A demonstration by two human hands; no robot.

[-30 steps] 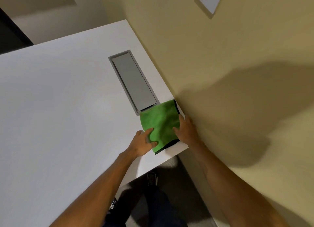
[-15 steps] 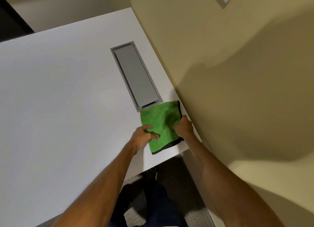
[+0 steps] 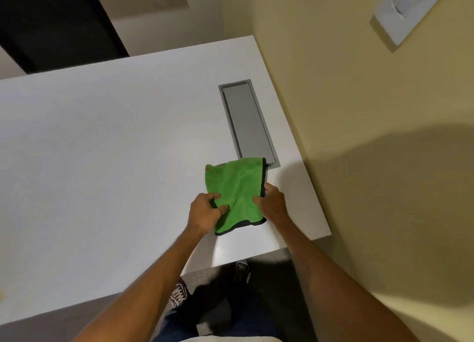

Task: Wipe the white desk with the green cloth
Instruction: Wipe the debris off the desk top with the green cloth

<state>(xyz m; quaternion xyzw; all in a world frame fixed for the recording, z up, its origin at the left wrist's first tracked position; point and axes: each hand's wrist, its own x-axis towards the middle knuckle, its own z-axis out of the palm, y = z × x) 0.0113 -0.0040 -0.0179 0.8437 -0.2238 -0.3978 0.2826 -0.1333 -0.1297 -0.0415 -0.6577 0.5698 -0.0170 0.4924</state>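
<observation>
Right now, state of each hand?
Left hand: closed, pinching the green cloth at its left edge.
Right hand: closed, gripping the cloth's right edge.

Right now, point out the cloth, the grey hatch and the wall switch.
cloth (image 3: 237, 188), head view, middle of the green fabric
grey hatch (image 3: 245, 121), head view, centre of its flat lid
wall switch (image 3: 407, 5), head view, on the white plate

The soft microfibre cloth (image 3: 237, 188) is bright green with a thin black hem. The flat laminate surface (image 3: 102, 149) is plain white, its recessed rectangular metal cable flap (image 3: 247, 122) grey. The painted wall (image 3: 359, 111) is pale yellow, unpatterned.
</observation>
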